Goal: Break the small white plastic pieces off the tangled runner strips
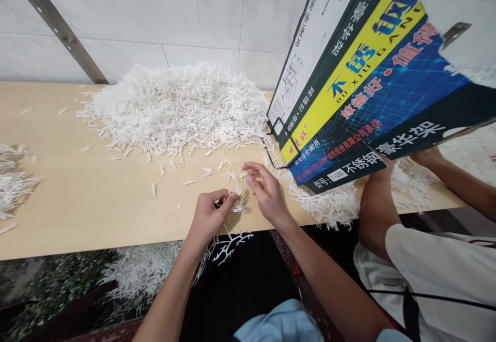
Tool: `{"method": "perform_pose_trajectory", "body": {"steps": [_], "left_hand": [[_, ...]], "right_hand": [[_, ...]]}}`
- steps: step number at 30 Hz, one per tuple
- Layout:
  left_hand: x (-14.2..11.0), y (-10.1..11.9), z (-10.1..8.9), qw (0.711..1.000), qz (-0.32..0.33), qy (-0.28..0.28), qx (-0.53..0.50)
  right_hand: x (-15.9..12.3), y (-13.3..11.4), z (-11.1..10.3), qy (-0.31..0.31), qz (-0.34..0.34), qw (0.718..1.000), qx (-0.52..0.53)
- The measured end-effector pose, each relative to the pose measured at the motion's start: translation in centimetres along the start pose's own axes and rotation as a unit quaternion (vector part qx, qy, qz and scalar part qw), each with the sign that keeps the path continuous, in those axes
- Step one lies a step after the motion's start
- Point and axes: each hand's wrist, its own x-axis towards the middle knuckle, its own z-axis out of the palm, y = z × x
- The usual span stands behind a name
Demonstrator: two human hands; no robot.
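My left hand [211,212] is over the table's front edge, thumb and forefinger pinched together. From its fingers a white branched plastic stem [229,243] seems to run down past the edge, with a tuft of white sprigs [241,203] at the fingertips. To its right, my right hand [267,193] is raised with fingers bent and apart; nothing clear shows in its grip. Small white sprigs [231,175] lie on the tabletop just beyond both hands.
A big heap of white sprigs [178,109] lies against the tiled wall. A printed cardboard panel [360,83] stands at the right, above another heap [329,205]. Beyond it show another person's arms [377,213]. White branches [141,269] and green foliage [65,285] are below the table [96,202].
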Motion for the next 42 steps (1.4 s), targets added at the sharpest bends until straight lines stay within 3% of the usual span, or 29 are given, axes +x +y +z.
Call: {"method": "perform_pose_trajectory", "body": {"steps": [4, 6, 8, 13, 18, 25, 31, 37, 42], "left_hand": [[0.1, -0.1, 0.3, 1.000, 0.013, 0.000, -0.022], [0.1, -0.1, 0.2, 0.999, 0.026, -0.018, -0.008], [0.0, -0.1, 0.1, 0.998, 0.039, -0.043, 0.020], [-0.5, 0.1, -0.4, 0.993, 0.049, -0.096, 0.042], [-0.3, 0.2, -0.3, 1.000, 0.006, -0.021, -0.008], [0.3, -0.3, 0.0, 0.994, -0.027, 0.048, -0.094], [0.7, -0.9, 0.5, 0.981, -0.005, 0.075, -0.181], [0.4, -0.8, 0.3, 0.991, 0.037, 0.062, -0.109], [0.3, -0.7, 0.5, 0.998, 0.019, 0.052, -0.029]], "right_hand": [[-0.3, -0.8, -0.1, -0.115, -0.025, 0.993, -0.008], [-0.3, -0.5, 0.0, -0.122, -0.009, 0.993, -0.006], [-0.1, 0.3, 0.0, -0.087, 0.021, 0.996, 0.012], [1.0, 2.0, -0.2, 0.096, 0.091, 0.984, 0.120], [1.1, 1.8, -0.1, 0.027, 0.052, 0.997, 0.042], [-0.4, -0.4, -0.1, 0.036, -0.062, 0.997, -0.034], [-0.9, -1.2, 0.1, -0.030, -0.086, 0.989, -0.113], [-0.8, -1.0, 0.5, -0.091, -0.076, 0.968, -0.222], [-0.7, -0.9, 0.5, -0.113, -0.085, 0.978, -0.155]]}}
